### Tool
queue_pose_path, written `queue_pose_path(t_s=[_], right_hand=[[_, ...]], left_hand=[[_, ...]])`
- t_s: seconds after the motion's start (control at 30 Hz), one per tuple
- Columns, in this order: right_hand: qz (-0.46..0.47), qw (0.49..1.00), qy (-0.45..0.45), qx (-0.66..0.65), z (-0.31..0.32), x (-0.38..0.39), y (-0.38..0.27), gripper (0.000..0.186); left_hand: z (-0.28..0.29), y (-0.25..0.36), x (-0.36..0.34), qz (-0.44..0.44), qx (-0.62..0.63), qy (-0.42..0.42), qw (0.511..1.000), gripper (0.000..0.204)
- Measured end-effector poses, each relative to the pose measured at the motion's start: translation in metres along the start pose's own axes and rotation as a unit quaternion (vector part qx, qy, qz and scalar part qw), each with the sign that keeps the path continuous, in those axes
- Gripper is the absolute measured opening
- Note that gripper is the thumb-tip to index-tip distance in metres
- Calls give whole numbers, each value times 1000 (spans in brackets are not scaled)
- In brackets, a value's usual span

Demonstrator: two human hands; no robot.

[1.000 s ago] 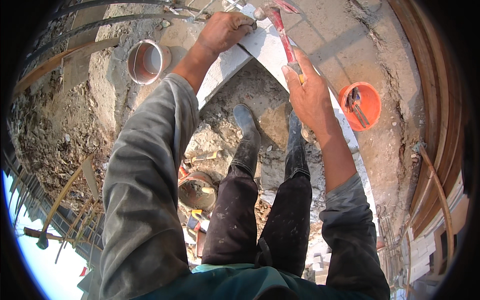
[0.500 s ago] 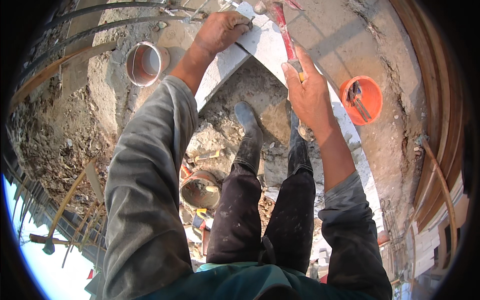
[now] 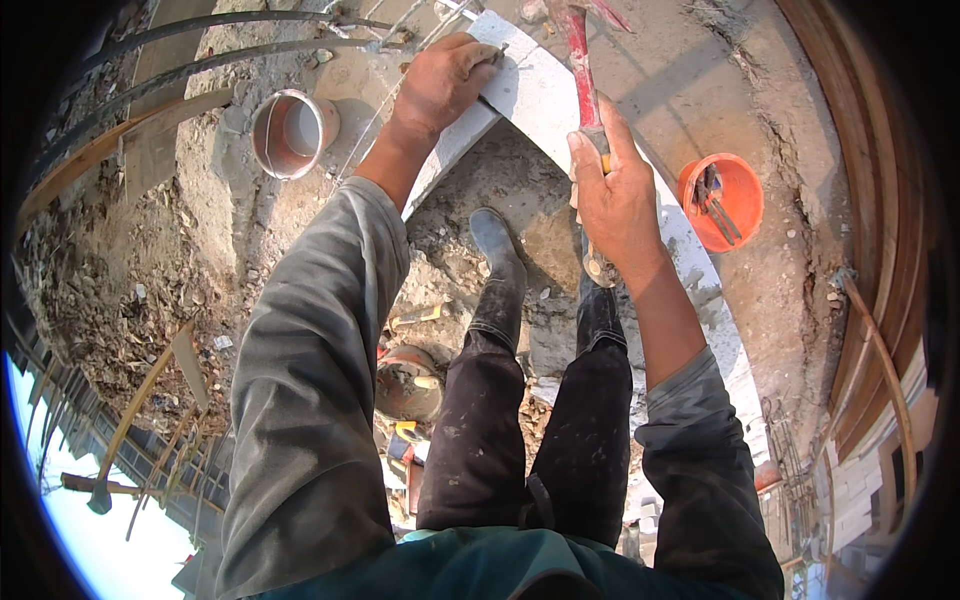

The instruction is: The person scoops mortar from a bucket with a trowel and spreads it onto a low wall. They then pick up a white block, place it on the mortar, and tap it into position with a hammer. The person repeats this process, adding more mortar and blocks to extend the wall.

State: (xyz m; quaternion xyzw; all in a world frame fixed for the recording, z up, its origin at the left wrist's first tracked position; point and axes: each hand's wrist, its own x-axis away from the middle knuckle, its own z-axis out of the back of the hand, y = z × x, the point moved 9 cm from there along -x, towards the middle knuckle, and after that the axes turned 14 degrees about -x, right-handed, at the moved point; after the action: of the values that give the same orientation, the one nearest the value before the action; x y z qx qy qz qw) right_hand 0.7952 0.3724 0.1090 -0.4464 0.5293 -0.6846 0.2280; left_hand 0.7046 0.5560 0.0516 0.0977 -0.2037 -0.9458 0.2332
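My left hand (image 3: 445, 82) pinches a small dark metal piece (image 3: 500, 55) at the end of a white, speckled beam (image 3: 530, 95), where another white beam (image 3: 450, 150) meets it at an angle. My right hand (image 3: 612, 190) grips a red hammer (image 3: 580, 60) with a yellow band on its handle; the head is raised above the beam, near the picture's upper edge. My fingers hide part of the handle. Below, between the beams, my booted feet (image 3: 492, 240) stand on rough, dirty ground.
An orange bucket (image 3: 740, 190) with tools is at right, a pale bucket (image 3: 265, 135) at upper left. A mortar bucket (image 3: 405, 395) lies beside my left leg. Bent rebar (image 3: 220, 62) arches at upper left, planks (image 3: 845, 200) line the right, broken rubble (image 3: 120, 280) covers the left.
My left hand has shifted slightly right and down, still at the beam's end. The hammer in my right hand has moved a little rightward.
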Motion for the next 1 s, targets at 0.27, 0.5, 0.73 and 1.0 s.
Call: queue_pose_path(t_s=[0.27,0.5,0.73,1.0], right_hand=[[-47,998,29,-20,7,3,-7,51],[-137,988,40,-52,-1,5,4,52],[-181,981,20,-60,-13,10,4,49],[-158,987,-6,-40,-22,9,0,52]], left_hand=[[12,11,95,192,-247,-7,950,111],[-6,-3,107,230,-274,-58,932,111],[-5,-3,108,245,-289,-67,923,111],[-4,-1,106,236,-260,-61,934,109]])
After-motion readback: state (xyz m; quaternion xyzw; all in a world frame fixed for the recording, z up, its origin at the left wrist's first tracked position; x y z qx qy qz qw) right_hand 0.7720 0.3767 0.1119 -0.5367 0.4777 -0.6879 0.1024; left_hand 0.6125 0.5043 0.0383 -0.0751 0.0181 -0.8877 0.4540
